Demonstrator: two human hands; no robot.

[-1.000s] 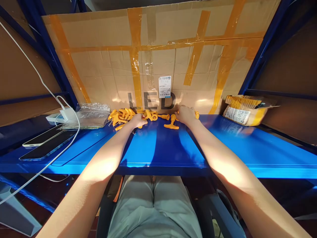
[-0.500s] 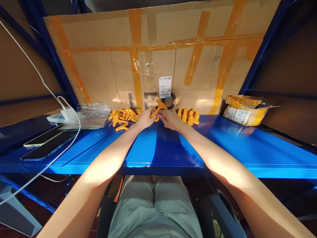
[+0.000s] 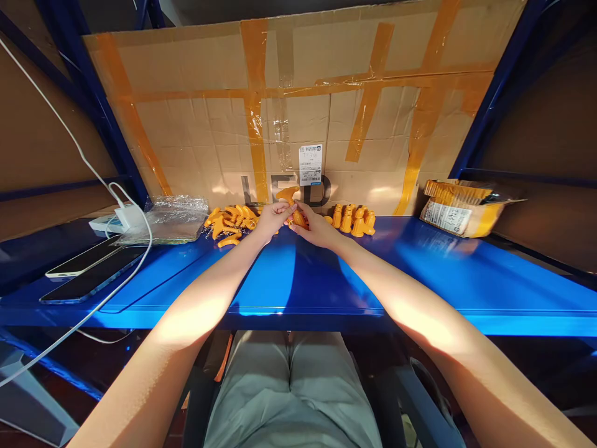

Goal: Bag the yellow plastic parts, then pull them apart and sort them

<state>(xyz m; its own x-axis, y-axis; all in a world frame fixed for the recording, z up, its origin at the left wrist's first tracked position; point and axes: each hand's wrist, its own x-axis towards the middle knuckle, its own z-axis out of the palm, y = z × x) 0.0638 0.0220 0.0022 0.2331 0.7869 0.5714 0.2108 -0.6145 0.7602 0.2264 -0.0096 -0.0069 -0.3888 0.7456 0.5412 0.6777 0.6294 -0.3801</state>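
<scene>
Between my hands, above the blue shelf top, is an orange plastic piece (image 3: 298, 217) with a flared, curved head at the top and a thicker body below. My left hand (image 3: 274, 219) pinches it from the left, its fingers closed near the middle. My right hand (image 3: 319, 228) is closed round the lower body from the right. Fingers hide part of the piece, so its exact kind cannot be told. Left of my hands lies a loose pile of orange plastic parts (image 3: 232, 219). To the right stand several upright orange pieces (image 3: 358, 219) in a cluster.
Two phones (image 3: 93, 274), a white charger with a cable (image 3: 129, 216) and a clear plastic bag (image 3: 180, 218) lie at the left. An opened cardboard box (image 3: 461, 211) sits at the right. Behind the shelf top (image 3: 326, 292) stands a taped cardboard sheet (image 3: 200, 137).
The orange piece has turned more upright, and its flared head has moved left. More of its lower body shows between my hands. My right hand has shifted slightly around it.
</scene>
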